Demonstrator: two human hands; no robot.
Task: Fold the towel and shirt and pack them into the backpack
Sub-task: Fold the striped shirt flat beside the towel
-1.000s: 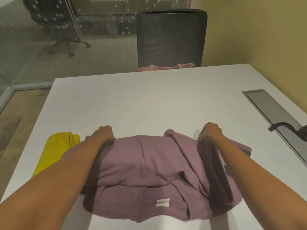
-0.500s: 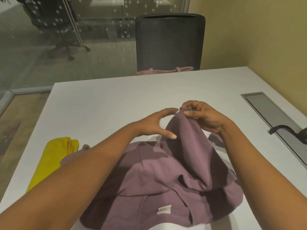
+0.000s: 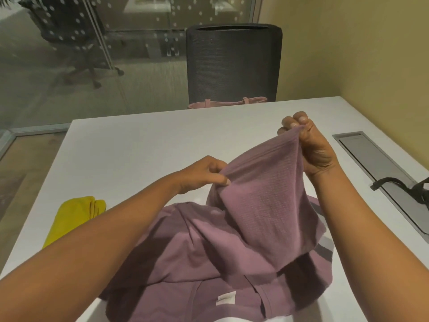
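A mauve shirt lies crumpled on the white table near me, its collar and white label toward the front edge. My right hand pinches one corner of the shirt's hem and holds it raised above the table. My left hand grips the same raised edge lower down and to the left. A folded yellow towel lies at the table's left side, partly hidden by my left forearm. On the chair seat behind the table's far edge, a pink bag shows only its top edge and straps.
A dark mesh office chair stands behind the table's far edge. A metal cable tray is set into the table at the right, with black cables coming out. A yellow wall runs along the right, glass partitions at the back.
Both hands left the shirt's far edge on the table. The right hand lifted a corner up and to the right; the left hand took hold of the raised edge beside it.
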